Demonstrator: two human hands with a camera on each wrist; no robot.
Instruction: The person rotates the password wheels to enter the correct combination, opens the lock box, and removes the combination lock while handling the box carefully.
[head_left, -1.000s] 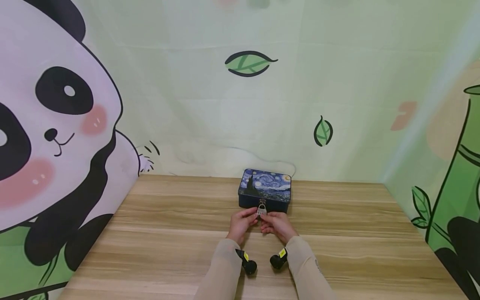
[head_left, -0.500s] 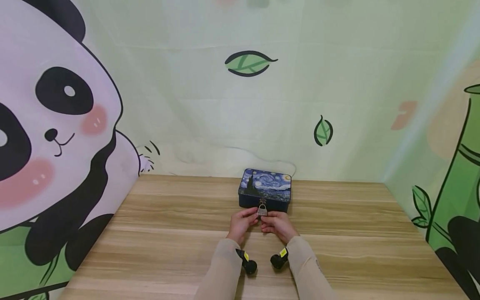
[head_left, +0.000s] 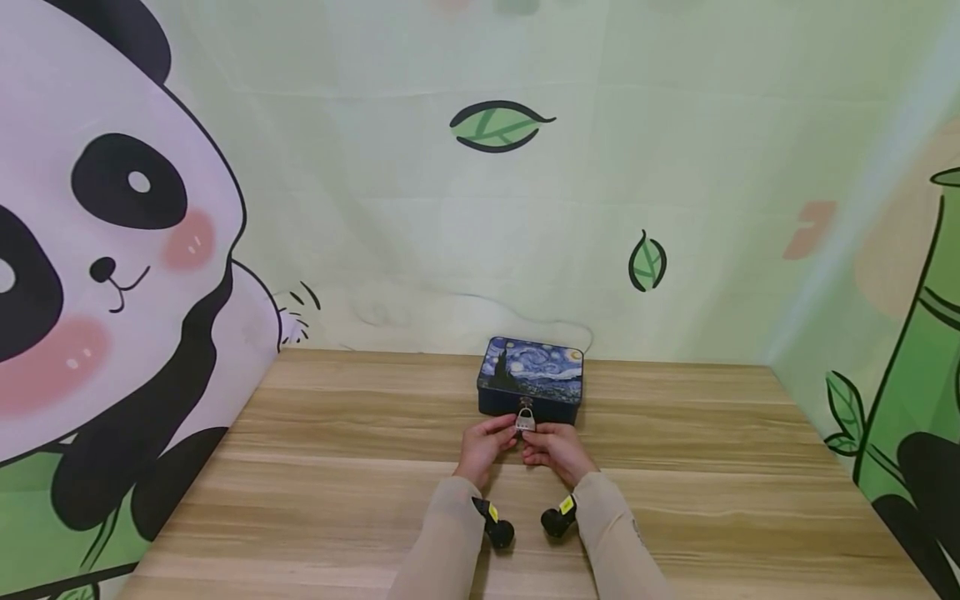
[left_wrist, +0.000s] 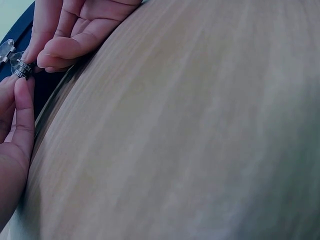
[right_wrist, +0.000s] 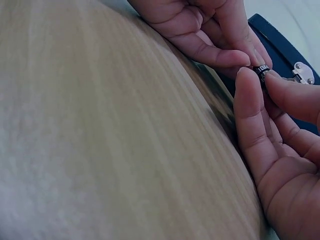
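A small silver combination padlock (head_left: 525, 424) hangs by its shackle from the metal latch (right_wrist: 303, 74) on the front of a dark blue tin box (head_left: 531, 368). The lid carries a swirling night-sky painting. My left hand (head_left: 482, 450) pinches the padlock from its left side, while the right hand (head_left: 558, 450) has thumb and fingers on its right side. Close up in the left wrist view, numbered dials show on the padlock (left_wrist: 23, 69) between both sets of fingertips. In the right wrist view the fingers cover much of the padlock (right_wrist: 261, 71).
The tin stands near the back edge of a wood-grain table (head_left: 360, 425). Behind it hangs a green backdrop (head_left: 375, 208) printed with a panda and leaves, and a thin cable (head_left: 525, 317) runs along it. Black wrist cameras (head_left: 498, 532) are strapped to both sleeved wrists.
The padlock has shifted very slightly to the right between the fingers. Both hands keep their places on it, and the tin has not moved.
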